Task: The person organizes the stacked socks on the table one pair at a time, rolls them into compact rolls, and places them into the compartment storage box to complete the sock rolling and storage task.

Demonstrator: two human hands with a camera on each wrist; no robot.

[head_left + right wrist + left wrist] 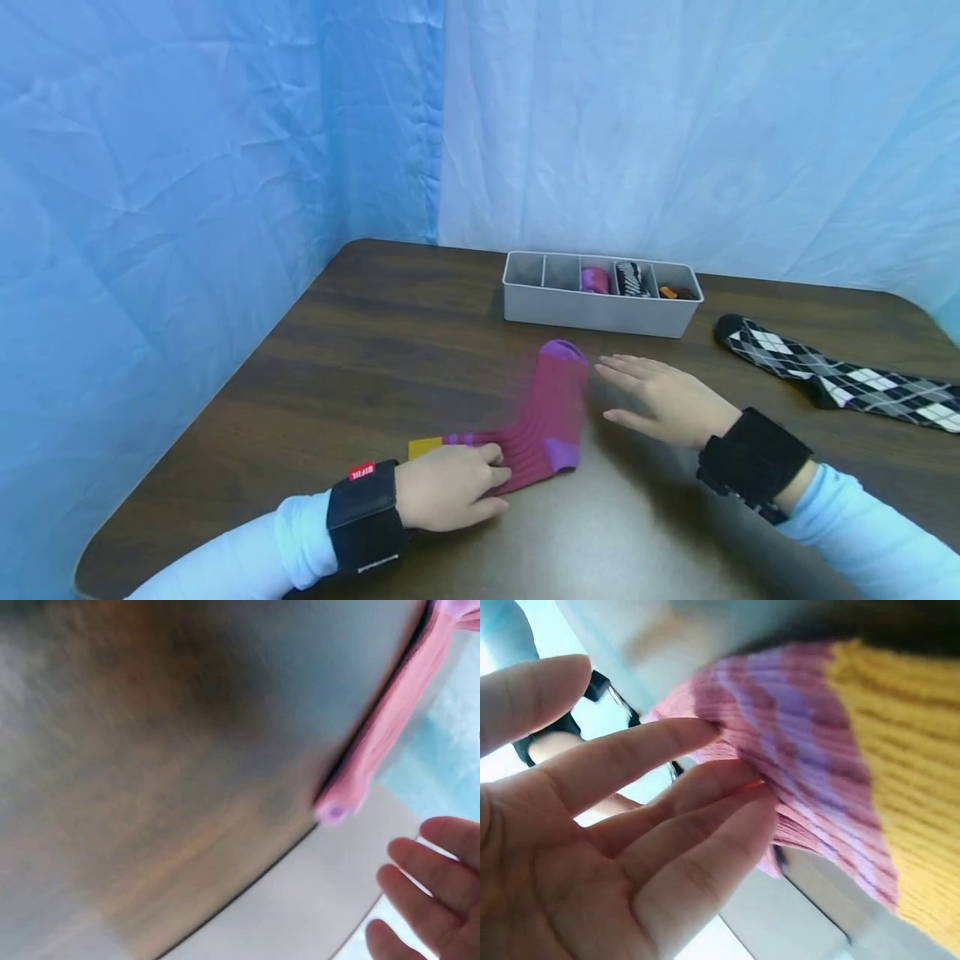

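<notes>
A ribbed maroon sock (551, 408) with purple toe and heel and a yellow cuff (907, 780) lies flat on the table, its toe towards the back. My left hand (452, 487) rests on its leg near the cuff; in the left wrist view the fingertips touch the knit beside the purple stripes, thumb apart. To the right of the sock's foot, my right hand (663, 400) hovers over the table with fingers extended, holding nothing. The right wrist view has this hand's fingers (427, 892) apart from the sock's toe (334, 810).
A grey divided box (592, 310) stands at the back, with a rolled pink-purple sock (595, 281), a black-and-white rolled one (630, 279) and a dark brown-orange item (677, 293) in its right compartments. An argyle sock (847, 375) lies at the right. Blue curtains (225, 125) hang behind.
</notes>
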